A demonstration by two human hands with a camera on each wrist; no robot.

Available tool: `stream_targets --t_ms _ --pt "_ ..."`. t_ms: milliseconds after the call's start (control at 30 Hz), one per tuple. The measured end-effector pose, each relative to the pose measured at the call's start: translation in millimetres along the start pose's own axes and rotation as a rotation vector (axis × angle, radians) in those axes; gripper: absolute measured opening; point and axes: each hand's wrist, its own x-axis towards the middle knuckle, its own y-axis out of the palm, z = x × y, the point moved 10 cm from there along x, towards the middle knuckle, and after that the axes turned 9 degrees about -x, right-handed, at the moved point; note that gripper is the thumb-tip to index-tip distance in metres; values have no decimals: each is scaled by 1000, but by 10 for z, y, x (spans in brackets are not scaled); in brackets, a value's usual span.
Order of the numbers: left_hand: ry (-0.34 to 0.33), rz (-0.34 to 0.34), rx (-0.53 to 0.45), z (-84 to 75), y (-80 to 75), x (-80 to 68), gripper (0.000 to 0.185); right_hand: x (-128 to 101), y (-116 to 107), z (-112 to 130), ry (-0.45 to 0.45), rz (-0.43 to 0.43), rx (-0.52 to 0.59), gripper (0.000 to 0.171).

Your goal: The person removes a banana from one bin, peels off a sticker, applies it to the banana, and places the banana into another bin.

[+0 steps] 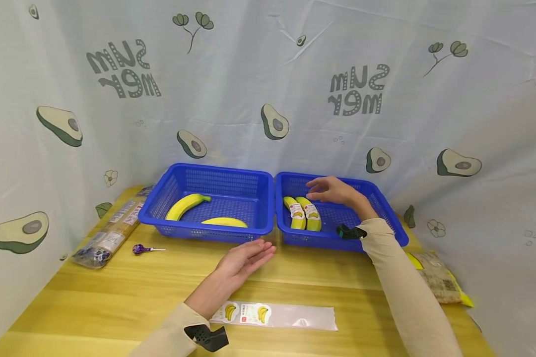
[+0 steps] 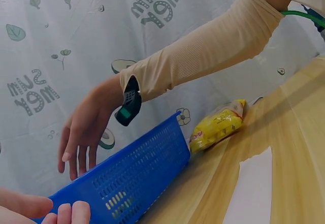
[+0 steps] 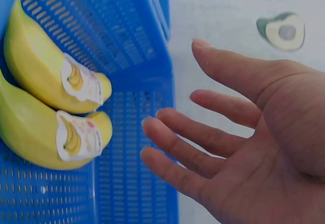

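Two blue baskets are sitting side by side at the back of the table, their rims nearly touching. The right basket is the landmark: inside it, toward its left wall, two wrapped bananas are lying side by side and touching, each yellow with a white banana label, leaving the basket's right half open mesh. The right hand is hovering just above them, fingers spread and relaxed, holding nothing. The left hand is resting in front of the basket's front left corner, fingers straight, gripping nothing. To the left, the left basket is holding two bare bananas. Well in front, an empty banana bag is lying flat.
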Motion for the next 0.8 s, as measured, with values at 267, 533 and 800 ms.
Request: stream_targets --t_ms 267,533,800 --pt "34 -53 22 -169 -218 -106 49 19 36 282 -142 -18 -42 54" --pt "75 -87 4 -349 -459 -180 51 112 52 489 -193 -8 26 54" --pt "173 -141 -42 -576 -647 -247 47 248 124 799 -250 6 38 55"
